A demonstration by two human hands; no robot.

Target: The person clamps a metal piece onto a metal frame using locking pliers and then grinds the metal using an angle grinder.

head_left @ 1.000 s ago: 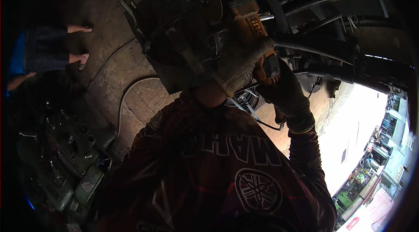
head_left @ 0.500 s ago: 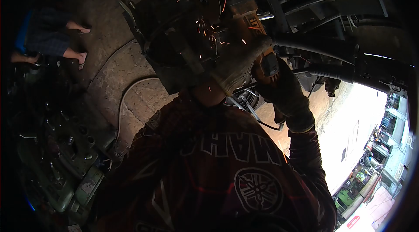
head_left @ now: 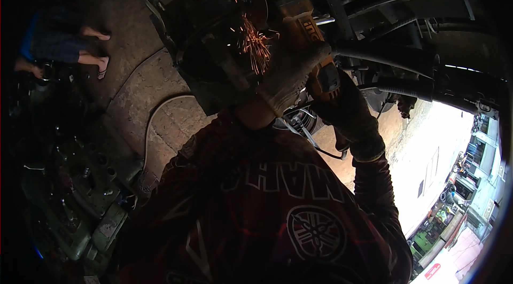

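An orange and black angle grinder (head_left: 309, 26) points away from me, its large round disc (head_left: 251, 0) at the top. Sparks spray off below the disc, over dark metal machinery (head_left: 206, 49) whose shape is hard to make out. My gloved left hand (head_left: 302, 73) is closed across the grinder's body. Farther back, my gloved right hand (head_left: 350, 118) wraps round its rear end. The exact contact of disc and metal is hidden in the dark.
At the left stands another person (head_left: 59, 43) in shorts and sandals. A green machine (head_left: 80, 188) with levers fills the lower left. A pale hose (head_left: 152, 118) curves over the floor. Dark frame beams (head_left: 406, 6) and a thick pipe (head_left: 390, 59) lie to the right.
The sparks have become denser and gather in a brighter spray below the disc. The grinder and both hands have barely moved. The other person's hand and foot have shifted slightly.
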